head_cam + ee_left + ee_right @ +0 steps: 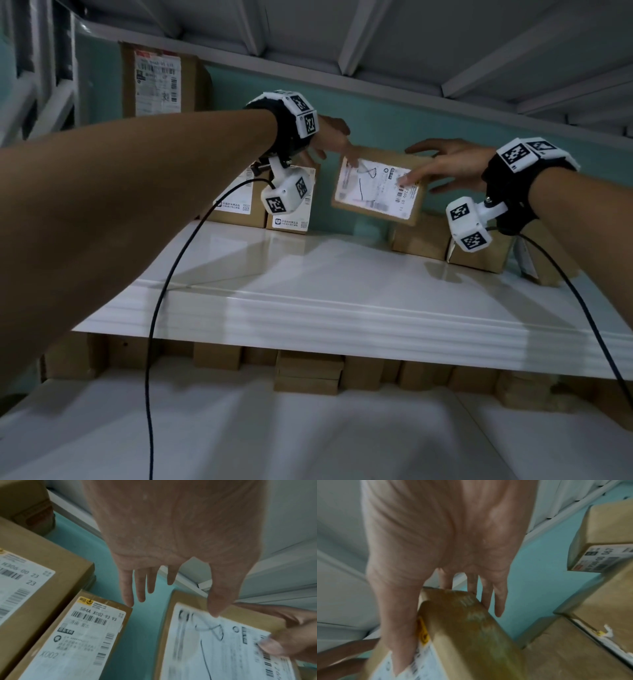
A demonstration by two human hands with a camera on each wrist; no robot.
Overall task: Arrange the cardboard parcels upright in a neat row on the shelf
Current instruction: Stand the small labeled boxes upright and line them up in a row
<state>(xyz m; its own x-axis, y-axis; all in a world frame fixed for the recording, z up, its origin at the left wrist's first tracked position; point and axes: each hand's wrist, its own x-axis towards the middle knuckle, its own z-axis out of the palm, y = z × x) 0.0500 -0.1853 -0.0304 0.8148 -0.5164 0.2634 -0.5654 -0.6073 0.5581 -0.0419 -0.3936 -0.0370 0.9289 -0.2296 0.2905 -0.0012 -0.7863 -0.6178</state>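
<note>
Parcel point(376, 186) in mid-air over the shelf point(308, 274), tilted, label facing out, in the gap between two groups of boxes. Right hand point(448, 164) carries it: thumb on the label, fingers over the top edge and behind, so that grip is closed on the parcel. Left hand point(325, 140) at the upper left corner, fingers straight and relaxed; thumb tip looks to touch the label, holding nothing.

Two upright parcels point(260, 202) stand to the left against the teal wall. Lying boxes point(445, 240) sit to the right, not yet stood up. More boxes on the shelf below.

Step, as I read it: stand this parcel beside the left pair.

- Square it up before lowering; bottom edge should meet the shelf flat.
- Slide it left until it touches the neighbour, faces flush.
- Left palm steadies the free side while the right lets go.
- Risk: the upright pair may tip if nudged hard.
</note>
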